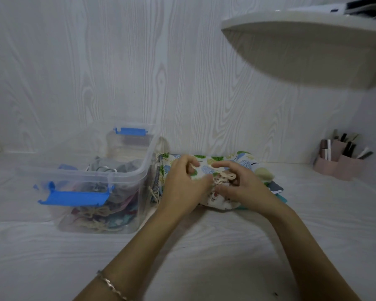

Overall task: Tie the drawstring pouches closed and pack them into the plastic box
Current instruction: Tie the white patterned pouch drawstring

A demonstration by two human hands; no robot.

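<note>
A small white printed pouch (220,199) lies on top of a pile of flat patterned pouches (245,164) in the middle of the table. Its cream drawstring (223,178) is looped between my hands. My left hand (182,185) pinches one end of the cord and my right hand (239,183) pinches the other, right above the pouch's gathered mouth. To the left stands the clear plastic box (126,177) with blue latches, lid off, holding several tied pouches (100,213).
A pink organiser (339,164) with pens and tubes stands at the back right. A white shelf (308,48) juts out overhead on the right. The wall runs close behind the pile. A bracelet (111,285) is on my left wrist.
</note>
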